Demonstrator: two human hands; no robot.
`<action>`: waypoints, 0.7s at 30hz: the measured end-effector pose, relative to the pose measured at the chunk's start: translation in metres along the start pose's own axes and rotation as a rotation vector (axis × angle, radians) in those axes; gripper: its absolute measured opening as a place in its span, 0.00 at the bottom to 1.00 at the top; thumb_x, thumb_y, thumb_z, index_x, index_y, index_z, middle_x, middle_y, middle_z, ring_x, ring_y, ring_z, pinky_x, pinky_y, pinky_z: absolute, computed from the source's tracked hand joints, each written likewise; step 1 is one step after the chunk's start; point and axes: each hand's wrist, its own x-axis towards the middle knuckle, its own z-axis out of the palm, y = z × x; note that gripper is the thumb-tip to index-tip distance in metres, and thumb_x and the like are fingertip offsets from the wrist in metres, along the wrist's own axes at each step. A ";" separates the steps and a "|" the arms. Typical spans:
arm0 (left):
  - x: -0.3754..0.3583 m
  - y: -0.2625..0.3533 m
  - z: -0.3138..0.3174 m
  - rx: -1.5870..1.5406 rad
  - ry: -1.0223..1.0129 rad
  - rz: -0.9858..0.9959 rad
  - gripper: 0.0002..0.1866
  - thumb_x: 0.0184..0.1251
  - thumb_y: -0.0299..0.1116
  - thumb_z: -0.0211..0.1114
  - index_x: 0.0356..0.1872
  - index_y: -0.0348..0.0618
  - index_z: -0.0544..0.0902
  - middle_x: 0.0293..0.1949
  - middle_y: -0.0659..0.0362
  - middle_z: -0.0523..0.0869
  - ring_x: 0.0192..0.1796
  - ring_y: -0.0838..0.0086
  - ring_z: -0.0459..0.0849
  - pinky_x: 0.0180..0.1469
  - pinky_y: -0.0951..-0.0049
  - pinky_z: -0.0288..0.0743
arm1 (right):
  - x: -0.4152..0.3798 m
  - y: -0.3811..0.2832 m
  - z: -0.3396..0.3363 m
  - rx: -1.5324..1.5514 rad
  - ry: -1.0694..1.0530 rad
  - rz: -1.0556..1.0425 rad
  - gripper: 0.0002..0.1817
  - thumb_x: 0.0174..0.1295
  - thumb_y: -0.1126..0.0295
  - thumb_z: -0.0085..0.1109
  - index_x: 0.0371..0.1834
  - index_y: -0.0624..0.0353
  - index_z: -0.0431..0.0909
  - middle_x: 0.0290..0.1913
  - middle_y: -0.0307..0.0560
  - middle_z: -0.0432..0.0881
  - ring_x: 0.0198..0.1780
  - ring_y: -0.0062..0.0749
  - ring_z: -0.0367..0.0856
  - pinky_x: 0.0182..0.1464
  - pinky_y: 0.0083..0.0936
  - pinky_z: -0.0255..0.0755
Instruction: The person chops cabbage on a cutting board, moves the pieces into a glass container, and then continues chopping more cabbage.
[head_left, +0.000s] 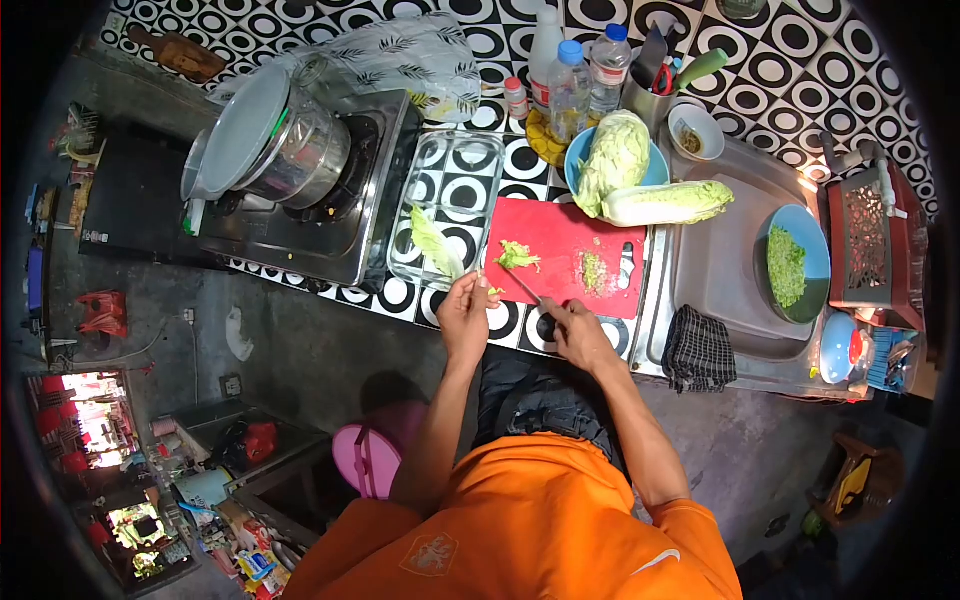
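Note:
My left hand point(464, 318) is closed at the near left edge of the red cutting board point(556, 222), pinching the stem end of a napa cabbage leaf point(432, 240). That leaf's green part leans over a clear glass dish point(455, 135). Wrapped around a knife handle, my right hand point(582, 335) is at the board's front edge. The knife blade point(523, 287) points left and away from me, its tip near a small heap of cut leaf point(517, 256). Finer chopped bits point(592, 270) lie farther right on the board.
Behind the board, napa cabbages point(615, 150) rest in and against a blue bowl point(660, 168). Bottles point(570, 85) stand behind. On the left is a stove point(375, 190) with a pot point(318, 160). The sink point(700, 265) at right holds a bowl of chopped greens point(787, 268).

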 end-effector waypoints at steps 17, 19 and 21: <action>0.021 -0.036 0.013 0.564 -0.173 0.394 0.10 0.60 0.27 0.66 0.43 0.38 0.85 0.38 0.51 0.83 0.33 0.64 0.85 0.37 0.70 0.79 | -0.003 0.018 0.002 0.124 0.222 0.017 0.31 0.51 0.83 0.54 0.64 0.57 0.71 0.34 0.59 0.72 0.34 0.50 0.77 0.42 0.39 0.73; 0.021 -0.042 0.014 0.681 -0.222 0.423 0.12 0.59 0.27 0.67 0.44 0.35 0.84 0.41 0.49 0.83 0.37 0.61 0.86 0.38 0.68 0.81 | -0.002 0.013 -0.002 0.115 0.256 0.076 0.31 0.51 0.83 0.54 0.63 0.58 0.72 0.33 0.59 0.73 0.34 0.51 0.77 0.42 0.38 0.73; 0.022 -0.046 0.013 0.732 -0.240 0.499 0.13 0.58 0.27 0.67 0.44 0.35 0.84 0.43 0.48 0.83 0.41 0.57 0.85 0.42 0.65 0.80 | -0.002 0.005 -0.008 0.093 0.259 0.131 0.31 0.51 0.83 0.53 0.64 0.59 0.71 0.33 0.60 0.74 0.35 0.52 0.77 0.42 0.37 0.73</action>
